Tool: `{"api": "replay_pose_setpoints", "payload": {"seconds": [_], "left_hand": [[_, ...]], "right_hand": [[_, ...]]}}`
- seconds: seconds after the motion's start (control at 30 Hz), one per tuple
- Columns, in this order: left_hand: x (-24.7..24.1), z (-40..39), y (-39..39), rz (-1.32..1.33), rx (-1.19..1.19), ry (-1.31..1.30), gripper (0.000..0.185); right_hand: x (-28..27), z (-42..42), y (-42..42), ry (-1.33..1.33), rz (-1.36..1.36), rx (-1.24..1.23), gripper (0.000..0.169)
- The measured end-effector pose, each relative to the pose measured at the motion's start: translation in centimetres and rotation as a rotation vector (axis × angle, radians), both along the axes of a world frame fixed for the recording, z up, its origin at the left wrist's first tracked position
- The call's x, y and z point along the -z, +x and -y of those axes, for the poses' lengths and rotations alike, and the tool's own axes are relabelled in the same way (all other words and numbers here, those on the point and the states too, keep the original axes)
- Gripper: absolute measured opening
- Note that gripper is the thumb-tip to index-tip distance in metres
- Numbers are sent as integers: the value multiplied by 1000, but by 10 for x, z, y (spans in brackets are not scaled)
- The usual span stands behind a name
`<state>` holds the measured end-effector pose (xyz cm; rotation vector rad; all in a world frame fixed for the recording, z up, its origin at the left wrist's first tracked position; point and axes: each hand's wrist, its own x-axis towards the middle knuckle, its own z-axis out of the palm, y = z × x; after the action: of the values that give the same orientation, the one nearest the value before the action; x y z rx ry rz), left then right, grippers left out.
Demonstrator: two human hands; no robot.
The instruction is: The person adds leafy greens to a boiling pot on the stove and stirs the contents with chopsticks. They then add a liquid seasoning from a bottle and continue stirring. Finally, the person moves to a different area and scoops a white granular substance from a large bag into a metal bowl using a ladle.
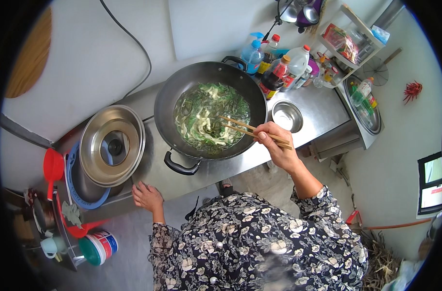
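A large dark wok with two black handles stands on the steel counter. In it is a broth with green leaves and pale egg-like strands. My right hand grips a pair of wooden chopsticks above the wok's right side, their tips at the soup. My left hand holds nothing and rests at the counter's front edge, below a steel-rimmed lid with a glass centre. An uncovered steel bowl sits right of the wok, just beyond my right hand.
Sauce bottles and a blue pump bottle stand behind the wok's right side. A blue-rimmed basin lies partly under the lid, beside a red ladle. A white bucket with a green lid is at lower left.
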<state>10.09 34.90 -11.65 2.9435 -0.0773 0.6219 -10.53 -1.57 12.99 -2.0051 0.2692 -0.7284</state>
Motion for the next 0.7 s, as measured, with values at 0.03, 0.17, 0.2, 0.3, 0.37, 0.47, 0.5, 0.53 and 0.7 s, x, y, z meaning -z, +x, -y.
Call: {"api": "replay_pose_setpoints", "payload": {"seconds": [0.03, 0.17, 0.2, 0.3, 0.37, 0.47, 0.5, 0.53, 0.7], "left_hand": [[0, 0, -1, -2, -2, -15, 43], [-2, 1, -2, 3, 6, -42, 42], [-2, 1, -2, 5, 9, -45, 42], [0, 1, -2, 16, 19, -52, 42], [3, -2, -1, 31, 26, -55, 42], [2, -3, -2, 2, 24, -32, 42], [2, -4, -2, -2, 25, -40, 42], [2, -5, -2, -6, 26, -49, 42], [3, -6, -1, -10, 26, -65, 42]], "right_hand": [[0, -2, -2, 10, -6, 8, 14], [5, -11, -9, 64, -7, -11, 15], [7, -13, -9, 99, -6, -21, 14], [11, -22, -8, 97, -33, -53, 14], [10, -25, 0, -42, -86, -79, 13], [11, -30, 3, -156, -121, -31, 10], [11, -33, 3, -197, -127, -16, 10], [11, -36, 2, -172, -105, -19, 10], [15, -45, -13, -154, -11, 18, 11]]}}
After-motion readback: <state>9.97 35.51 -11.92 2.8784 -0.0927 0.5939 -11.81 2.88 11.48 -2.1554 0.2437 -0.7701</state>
